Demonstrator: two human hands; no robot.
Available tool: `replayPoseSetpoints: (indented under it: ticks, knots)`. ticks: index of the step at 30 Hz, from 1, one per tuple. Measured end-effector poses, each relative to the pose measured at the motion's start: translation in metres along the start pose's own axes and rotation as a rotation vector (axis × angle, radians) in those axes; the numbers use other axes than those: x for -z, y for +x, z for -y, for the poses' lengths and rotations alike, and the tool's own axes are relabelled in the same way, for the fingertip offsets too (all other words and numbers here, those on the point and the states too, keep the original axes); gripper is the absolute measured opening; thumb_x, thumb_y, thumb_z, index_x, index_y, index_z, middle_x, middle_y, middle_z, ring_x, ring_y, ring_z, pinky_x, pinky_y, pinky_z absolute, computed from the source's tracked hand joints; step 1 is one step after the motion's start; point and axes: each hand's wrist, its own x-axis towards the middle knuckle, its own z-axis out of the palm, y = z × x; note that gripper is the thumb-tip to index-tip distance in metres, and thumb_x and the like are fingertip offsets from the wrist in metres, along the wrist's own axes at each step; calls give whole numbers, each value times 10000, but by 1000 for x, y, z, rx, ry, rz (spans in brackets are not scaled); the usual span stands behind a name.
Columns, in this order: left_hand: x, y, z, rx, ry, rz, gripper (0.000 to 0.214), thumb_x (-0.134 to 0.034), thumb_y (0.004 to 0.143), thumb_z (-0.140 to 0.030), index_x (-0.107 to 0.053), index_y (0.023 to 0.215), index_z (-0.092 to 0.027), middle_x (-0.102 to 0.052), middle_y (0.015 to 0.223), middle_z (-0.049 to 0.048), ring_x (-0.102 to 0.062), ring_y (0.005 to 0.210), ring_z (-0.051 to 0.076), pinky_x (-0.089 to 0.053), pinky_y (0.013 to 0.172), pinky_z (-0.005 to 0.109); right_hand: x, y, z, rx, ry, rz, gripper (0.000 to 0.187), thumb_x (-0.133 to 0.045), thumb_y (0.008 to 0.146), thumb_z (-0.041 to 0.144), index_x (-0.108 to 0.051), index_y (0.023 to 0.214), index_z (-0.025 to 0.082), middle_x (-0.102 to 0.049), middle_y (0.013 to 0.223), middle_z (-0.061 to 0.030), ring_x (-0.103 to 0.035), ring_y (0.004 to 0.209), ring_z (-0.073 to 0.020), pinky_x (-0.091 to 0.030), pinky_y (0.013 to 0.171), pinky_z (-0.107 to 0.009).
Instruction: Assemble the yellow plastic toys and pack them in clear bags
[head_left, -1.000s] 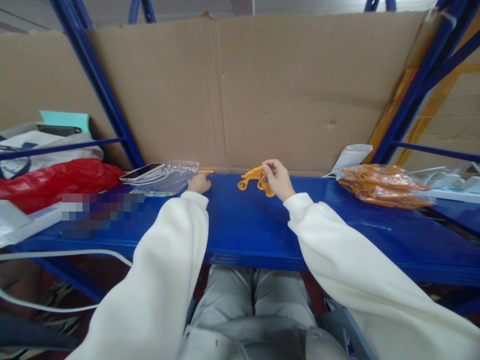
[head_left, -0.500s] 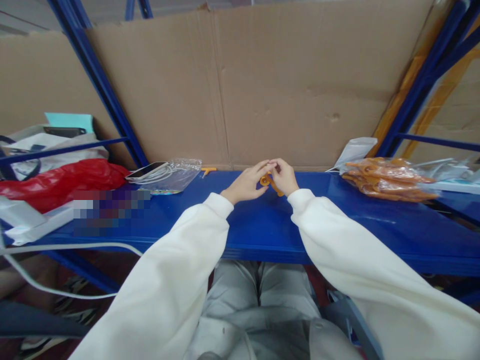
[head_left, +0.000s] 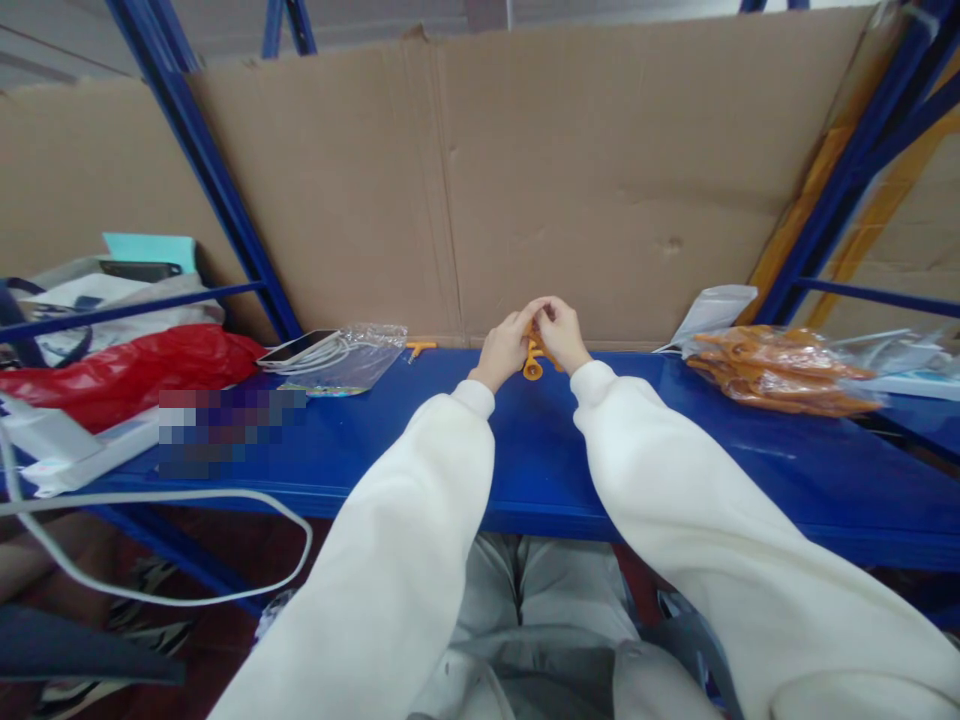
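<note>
Both hands are close together over the far part of the blue shelf, holding a small orange plastic piece with a round, ring-like end (head_left: 533, 369). My left hand (head_left: 507, 346) is closed on it from the left, its fingertips meeting the other hand's at the top. My right hand (head_left: 562, 335) pinches the piece from the right with bent fingers. Much of the orange piece is hidden behind the fingers, so its full shape is unclear. Left of the hands, an orange T-handled tool (head_left: 422, 346) with a metal tip lies by the cardboard.
Clear bags of orange parts (head_left: 780, 370) lie to the right. At left are a phone (head_left: 300, 347) with a white cable, a plastic bag (head_left: 352, 362), a red bag (head_left: 150, 370) and a white box (head_left: 90, 450). Cardboard (head_left: 562, 180) stands behind the blue shelf (head_left: 675, 470).
My left hand has moved right and its fingers have closed in around the orange piece. The round end now points down below the fingers. The view has shifted slightly.
</note>
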Motion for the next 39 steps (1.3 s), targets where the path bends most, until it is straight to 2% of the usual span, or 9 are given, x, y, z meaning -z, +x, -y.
replayPoseSetpoints:
  ticks: [3, 8, 11, 14, 18, 25, 28, 34, 39]
  knots:
    - [-3, -1, -11, 127, 33, 7, 639, -417, 899, -17, -489, 1503, -213, -675, 1332, 130, -645, 1248, 240, -478, 1087, 366, 1, -2, -8, -11, 49, 34, 173, -601, 897, 323, -645, 998, 189, -720, 1000, -93, -681, 950, -208, -552, 922, -403]
    - [0, -15, -14, 292, 161, 123, 469, -435, 970, -132, -529, 1424, -207, -726, 1224, 152, -704, 1148, 277, -527, 980, 386, -1, -23, -15, -61, -6, 170, 181, -665, 861, 282, -669, 999, 164, -737, 995, -115, -703, 949, -216, -560, 928, -428]
    - [3, -23, -7, 359, 181, 117, 440, -452, 968, -155, -518, 1397, -231, -743, 1195, 132, -714, 1127, 273, -535, 948, 370, 0, -35, -10, -37, -189, 250, 202, -636, 888, 251, -679, 1064, 160, -739, 1094, -144, -702, 1040, -244, -536, 979, -467]
    - [6, -27, 3, 414, 164, 74, 428, -448, 963, -148, -508, 1371, -261, -751, 1187, 101, -717, 1125, 251, -536, 942, 348, 7, -45, -6, 54, -459, 331, 257, -617, 912, 243, -683, 1150, 173, -713, 1237, -166, -652, 1194, -299, -468, 1055, -547]
    - [6, -29, 9, 427, 142, 57, 432, -463, 956, -137, -497, 1363, -277, -749, 1193, 86, -717, 1128, 237, -531, 952, 335, 20, -50, -6, 91, -685, 403, 298, -558, 948, 221, -673, 1219, 177, -709, 1249, -181, -633, 1208, -330, -451, 1031, -568]
    - [5, -30, 7, 353, 134, 73, 471, -499, 963, -177, -474, 1430, -234, -716, 1280, 125, -693, 1189, 247, -526, 977, 327, 31, -51, 0, 193, -874, 367, 306, -484, 993, 229, -644, 1242, 154, -702, 1199, -209, -613, 1147, -345, -411, 988, -495]
    - [8, -31, 5, 359, 175, 92, 488, -493, 975, -202, -465, 1461, -232, -738, 1227, 124, -708, 1155, 258, -530, 968, 337, 33, -52, 7, 226, -923, 357, 326, -444, 1005, 224, -634, 1255, 138, -692, 1191, -219, -597, 1134, -345, -389, 982, -479]
    - [10, -29, 3, 405, 255, 85, 484, -496, 1004, -322, -482, 1483, -249, -759, 1160, 130, -721, 1122, 286, -534, 955, 365, 35, -53, 18, 295, -944, 323, 332, -413, 1005, 207, -634, 1243, 137, -684, 1174, -214, -565, 1130, -342, -358, 982, -463]
    - [11, -29, 5, 394, 252, 70, 466, -512, 992, -255, -527, 1457, -250, -757, 1162, 127, -721, 1113, 273, -528, 963, 354, 33, -53, 20, 304, -859, 308, 286, -466, 985, 219, -650, 1199, 169, -691, 1165, -196, -576, 1141, -339, -363, 1014, -481]
